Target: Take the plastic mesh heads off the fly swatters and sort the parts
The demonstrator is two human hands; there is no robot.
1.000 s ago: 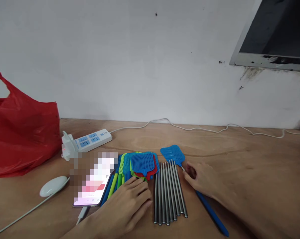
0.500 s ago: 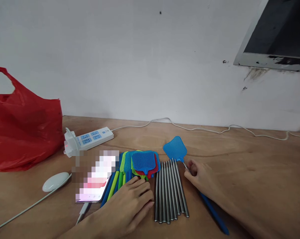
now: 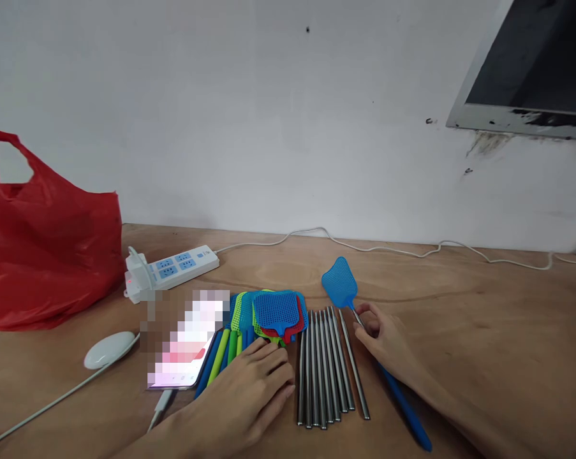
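Observation:
My right hand point(image 3: 381, 331) pinches the thin metal shaft of a fly swatter point(image 3: 340, 284). Its blue mesh head points away from me, and its blue handle extends below the hand toward the near right. My left hand point(image 3: 256, 392) lies loosely over a group of coloured handles point(image 3: 217, 357), fingers lightly bent and fingertips by the mesh swatter heads point(image 3: 275, 309). Those heads overlap in blue, red, green and yellow-green. Between my hands, several metal rods point(image 3: 322, 376) lie side by side, with one rod point(image 3: 355, 366) set apart on the right.
Left of the handles lies a lit phone point(image 3: 192, 357), partly blurred, with a charging cable point(image 3: 163, 405). A white power strip point(image 3: 187, 264), a white mouse-shaped object point(image 3: 110, 349) and a red plastic bag point(image 3: 48, 248) are farther left. A thin cord point(image 3: 378, 247) runs along the wall.
The swatter in my right hand has turned slightly, its head shifting right and its handle end left. The rightmost rod now lies apart from the row. My left hand stays in place.

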